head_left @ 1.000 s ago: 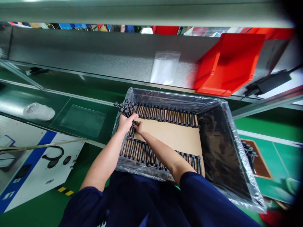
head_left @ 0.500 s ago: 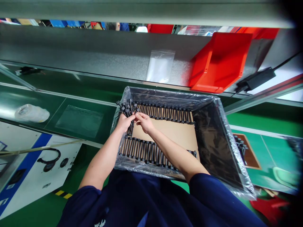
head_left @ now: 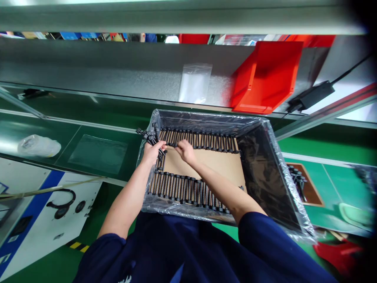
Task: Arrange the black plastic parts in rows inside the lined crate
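Note:
My left hand [head_left: 152,152] is closed round a bunch of black rod-like parts with thick ends [head_left: 149,136], which fan out above its fingers at the box's left end. Just right of it, my right hand [head_left: 185,151] is curled with fingertips pressed together; what it holds, if anything, I cannot make out. Both are over a box lined with clear plastic [head_left: 259,173]. Inside, similar black parts lie side by side in a far row [head_left: 203,140] and a near row [head_left: 182,188], on a brown cardboard sheet [head_left: 218,163]. A few more lie at the left end, partly covered by my left hand.
A red bin [head_left: 269,78] and a clear bag [head_left: 195,83] are on the metal shelf behind the box. A black adapter [head_left: 316,96] with a cable hangs at right. A brown tray [head_left: 313,192] holds more black parts. A plastic roll [head_left: 39,146] lies at left.
My right hand has come away from my left hand, moving right over the cardboard. My left hand has shifted slightly left, still holding the bunch.

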### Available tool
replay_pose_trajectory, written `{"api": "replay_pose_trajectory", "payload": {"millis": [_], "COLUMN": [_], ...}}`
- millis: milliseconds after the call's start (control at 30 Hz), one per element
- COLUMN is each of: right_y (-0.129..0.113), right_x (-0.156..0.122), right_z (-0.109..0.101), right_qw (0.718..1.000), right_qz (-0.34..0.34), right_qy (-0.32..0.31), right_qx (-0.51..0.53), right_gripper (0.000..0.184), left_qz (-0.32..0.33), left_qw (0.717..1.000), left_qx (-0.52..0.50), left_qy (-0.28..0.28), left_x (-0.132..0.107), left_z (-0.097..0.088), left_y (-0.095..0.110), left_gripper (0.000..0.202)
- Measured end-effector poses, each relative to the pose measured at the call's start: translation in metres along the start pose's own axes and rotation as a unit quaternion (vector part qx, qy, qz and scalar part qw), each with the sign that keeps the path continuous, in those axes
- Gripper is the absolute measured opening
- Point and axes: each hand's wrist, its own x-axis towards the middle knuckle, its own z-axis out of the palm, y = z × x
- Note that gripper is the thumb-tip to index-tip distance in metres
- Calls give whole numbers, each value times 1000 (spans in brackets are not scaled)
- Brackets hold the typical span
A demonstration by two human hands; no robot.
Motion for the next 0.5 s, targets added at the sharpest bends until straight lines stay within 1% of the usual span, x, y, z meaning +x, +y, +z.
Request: {"api": "replay_pose_trajectory", "payload": {"millis": [33, 100, 133, 167, 233, 333, 433, 500], "right_y": [8, 21, 26, 29, 34, 35, 34, 34], "right_x": [-7, -21, -26, -31, -36, -36, -37, -39], "right_z": [7, 23, 31, 38, 48, 57, 62, 65], "right_qw": [996, 967, 949, 932, 907, 888, 877, 883], "right_qz": [-30, -84, -112, -139, -187, -225, -236, -228], "right_qy": [-69, -193, -236, -266, -293, -305, -317, -315], "right_qx": [-55, -142, -177, -205, -240, -261, -274, -262], "right_gripper": [16, 19, 21, 23, 23, 21, 16, 13], "left_qz": [5, 9, 10, 9, 6, 2, 2, 0], "left_qw": [1000, 1000, 1000, 1000, 1000, 1000, 1000, 1000], "left_qx": [8, 11, 7, 2, 0, 14, 18, 17], "left_qy": [1, 5, 6, 7, 8, 8, 8, 11], "left_x": [0, 1, 1, 2, 2, 2, 1, 1], "left_z": [0, -1, -1, -1, -2, -2, -1, -1], "left_y": [-1, -2, -3, -4, -5, -5, -4, -3], "left_gripper": [24, 23, 23, 22, 22, 21, 21, 21]}}
